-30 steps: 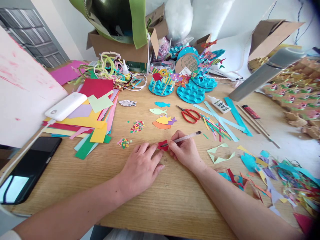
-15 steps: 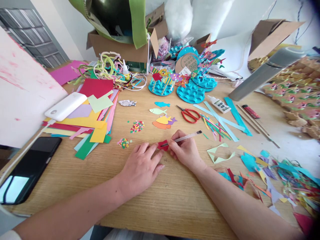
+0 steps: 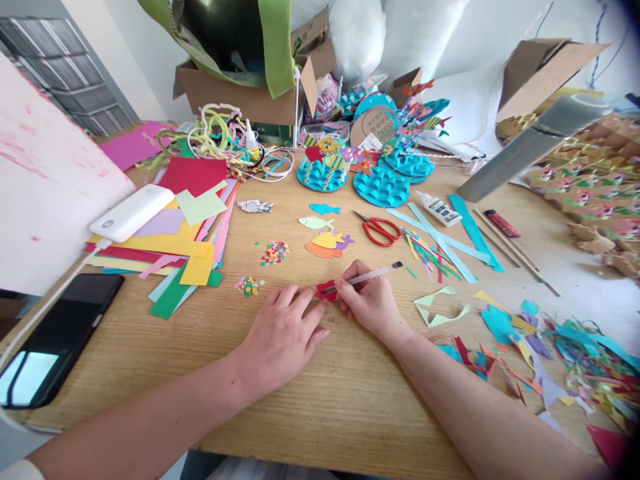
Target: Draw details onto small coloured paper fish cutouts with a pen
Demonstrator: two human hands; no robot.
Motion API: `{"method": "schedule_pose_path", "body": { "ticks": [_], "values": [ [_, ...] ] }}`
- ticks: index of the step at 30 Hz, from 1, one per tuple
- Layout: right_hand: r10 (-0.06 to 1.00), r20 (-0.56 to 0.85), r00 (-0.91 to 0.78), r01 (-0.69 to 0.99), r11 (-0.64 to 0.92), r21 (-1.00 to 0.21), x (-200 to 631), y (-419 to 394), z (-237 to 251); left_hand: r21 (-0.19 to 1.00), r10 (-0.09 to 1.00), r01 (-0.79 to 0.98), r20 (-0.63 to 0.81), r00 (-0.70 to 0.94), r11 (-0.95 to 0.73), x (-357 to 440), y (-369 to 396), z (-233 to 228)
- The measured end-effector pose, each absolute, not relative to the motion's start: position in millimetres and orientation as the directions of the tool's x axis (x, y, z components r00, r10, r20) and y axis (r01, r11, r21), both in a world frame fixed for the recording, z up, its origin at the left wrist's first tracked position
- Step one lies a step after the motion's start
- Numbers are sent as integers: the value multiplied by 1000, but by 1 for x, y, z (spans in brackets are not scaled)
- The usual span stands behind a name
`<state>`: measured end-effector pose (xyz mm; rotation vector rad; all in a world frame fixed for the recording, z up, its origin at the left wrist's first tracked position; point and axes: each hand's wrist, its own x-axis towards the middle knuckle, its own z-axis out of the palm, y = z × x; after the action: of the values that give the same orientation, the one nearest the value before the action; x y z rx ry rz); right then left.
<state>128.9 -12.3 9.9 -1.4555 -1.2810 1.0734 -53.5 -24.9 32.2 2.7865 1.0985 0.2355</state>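
My left hand (image 3: 281, 335) lies flat on the wooden table (image 3: 320, 393), its fingertips pressing the edge of a small red paper cut-out (image 3: 324, 291). My right hand (image 3: 369, 303) grips a clear pen (image 3: 369, 275) with its tip on that red piece. Just beyond lie paper fish: an orange, yellow and purple pile (image 3: 327, 244), a pale green one (image 3: 315, 222) and a blue one (image 3: 324, 209). Two small heaps of coloured paper bits (image 3: 275, 253) (image 3: 247, 286) sit to the left of the red piece.
Red scissors (image 3: 380, 229), a glue bottle (image 3: 440, 209) and paper strips (image 3: 440, 243) lie behind my right hand. A stack of coloured sheets (image 3: 185, 233), a white power bank (image 3: 131, 212) and a black phone (image 3: 55, 340) are left. Paper scraps (image 3: 560, 353) cover the right.
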Motion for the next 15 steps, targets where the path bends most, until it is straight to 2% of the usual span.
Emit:
{"method": "schedule_pose_path", "body": {
  "ticks": [15],
  "values": [
    [996,-51,78,229,-67,-971,129,-12,10,182,684,664,87,724,-726,-53,-25,33]
  ]
}}
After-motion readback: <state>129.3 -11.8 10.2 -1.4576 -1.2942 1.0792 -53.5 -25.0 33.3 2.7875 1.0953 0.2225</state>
